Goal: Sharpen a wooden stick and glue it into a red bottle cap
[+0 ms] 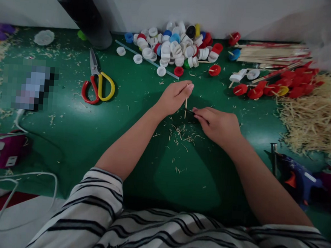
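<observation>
Over green table (76, 136) ctr, L hand (173, 96) w/ fingers clamped on thin wood stick (186, 104), angled down; R hand (220, 126) fingers pinched on thin dark tool (189, 111), its end at stick; shavings (181, 131) just below, bottle caps (166, 50) beyond.

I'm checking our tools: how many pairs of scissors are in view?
1 pair: scissors on the green table, left of the left hand. Others may be hidden.

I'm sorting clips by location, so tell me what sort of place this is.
Probably a craft workspace: scissors, a glue gun and a heap of bottle caps lie on the green table.
</observation>
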The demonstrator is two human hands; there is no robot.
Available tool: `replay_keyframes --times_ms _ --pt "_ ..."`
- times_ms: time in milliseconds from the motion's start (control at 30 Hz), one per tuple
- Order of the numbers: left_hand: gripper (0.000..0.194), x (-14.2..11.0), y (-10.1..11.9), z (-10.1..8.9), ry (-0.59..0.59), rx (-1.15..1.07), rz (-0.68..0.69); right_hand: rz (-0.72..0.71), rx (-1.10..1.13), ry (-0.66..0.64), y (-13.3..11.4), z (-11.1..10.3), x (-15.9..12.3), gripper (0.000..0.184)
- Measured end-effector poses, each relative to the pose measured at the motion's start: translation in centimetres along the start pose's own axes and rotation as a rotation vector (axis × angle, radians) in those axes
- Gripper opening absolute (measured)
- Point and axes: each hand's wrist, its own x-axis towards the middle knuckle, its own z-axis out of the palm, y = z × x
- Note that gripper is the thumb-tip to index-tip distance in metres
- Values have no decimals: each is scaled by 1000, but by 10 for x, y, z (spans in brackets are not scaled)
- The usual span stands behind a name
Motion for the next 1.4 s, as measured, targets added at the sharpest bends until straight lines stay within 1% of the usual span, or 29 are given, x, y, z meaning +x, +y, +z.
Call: replay_keyframes --times_ms 133,333,533,767,833,933,1000,1067,1167,1400 --pt "64 0 -1 0 -2 10 7 -5 43 -28 3 0 -1 33" --pt "64 0 -1 1 6 2 15 -7 64 -26 5 3 -5 30" --pt "64 0 -1 1 -6 -12 -4 7 34 -26 4 4 -8 32" --pt "63 -1 -1 0 -15 -8 2 -28 -59 -70 -2 0 -18 34" --pt "63 -1 -1 -1 -21 -10 6 -34 -48 -49 -1 1 -19 34" --pt "63 -1 -1 -1 -33 -14 -12 -38 -21 19 1 4 -15 34" --pt "63 -1 -1 -1 -46 -19 -25 -25 -30 61 1 6 -11 35" --pt "63 -1 -1 0 -55 -30 -31 -12 -51 77 0 6 -6 36" --pt "62 -2 -1 1 -58 -46 -31 -23 -45 52 -3 4 -4 35" --pt "60 -1 -2 0 -60 -79 -28 -13 -50 -39 -5 2 -8 35"
